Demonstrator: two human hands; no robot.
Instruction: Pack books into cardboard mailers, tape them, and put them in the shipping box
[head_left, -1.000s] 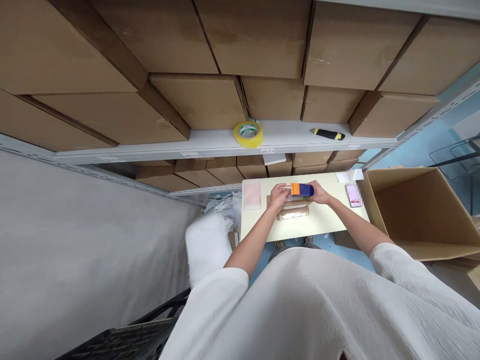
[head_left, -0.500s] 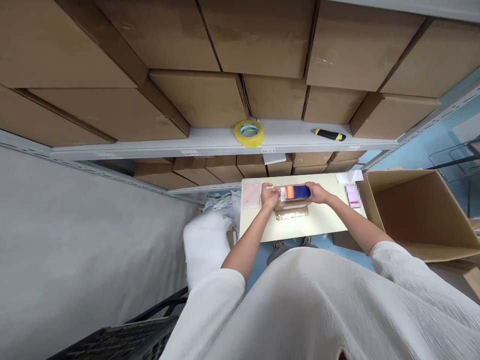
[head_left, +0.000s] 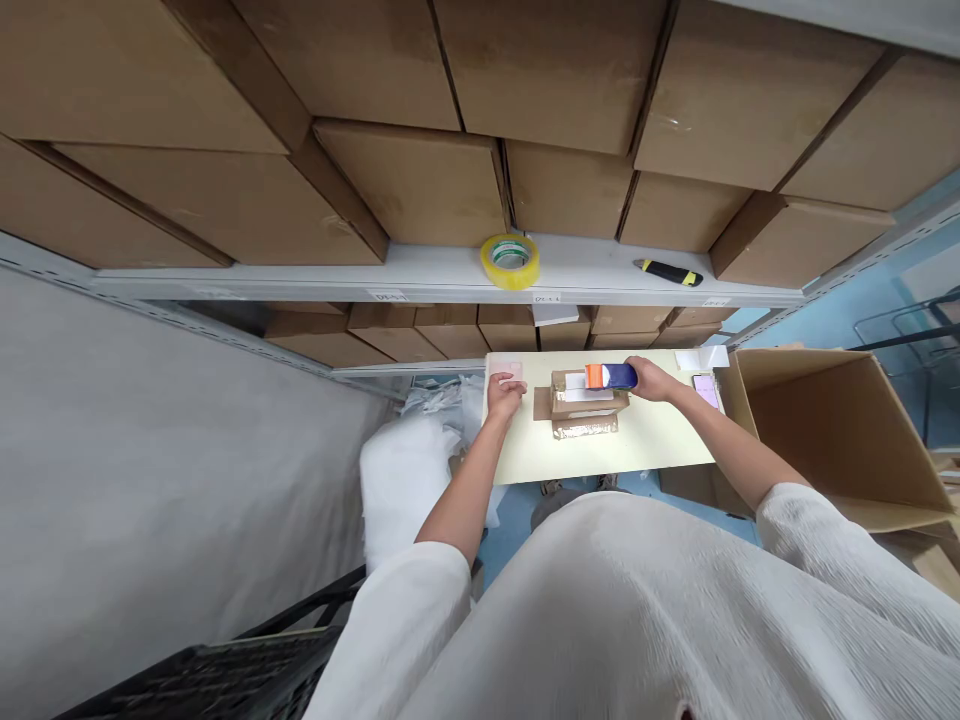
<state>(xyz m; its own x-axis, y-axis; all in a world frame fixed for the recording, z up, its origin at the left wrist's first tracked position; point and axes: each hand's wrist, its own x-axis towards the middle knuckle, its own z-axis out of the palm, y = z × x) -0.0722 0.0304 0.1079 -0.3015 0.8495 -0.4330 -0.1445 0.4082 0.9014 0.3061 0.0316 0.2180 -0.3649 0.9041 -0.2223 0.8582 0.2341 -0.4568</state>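
Two hands at a pale table (head_left: 525, 455), seen from the head camera. The right hand (head_left: 651, 380) grasps the dark-blue end of an orange-and-blue block (head_left: 611, 376), which overlaps the upper right part of a small carton (head_left: 589, 407) in this view; whether the two touch cannot be told. The left hand (head_left: 505, 396) lies at the pink sheet (head_left: 505, 370), fingers loosely bent; whether it pinches the sheet is unclear. A shiny brown bundle (head_left: 585, 429) lies at the carton's near side.

Possible faults: because the visible grip is at one end only, a loose hold could let the orange end dip and scrape the white label (head_left: 581, 390) on the carton. Neither hand visibly steadies the carton, so a sideways push from the block might slide or turn it, perhaps into the bundle. A careless sweep of the left hand could crease or drag the sheet.

Orientation: the block's long axis runs left to right, roughly parallel to the table's long edge. Its orange end points left, toward the left hand; its blue end faces right, into the right palm.
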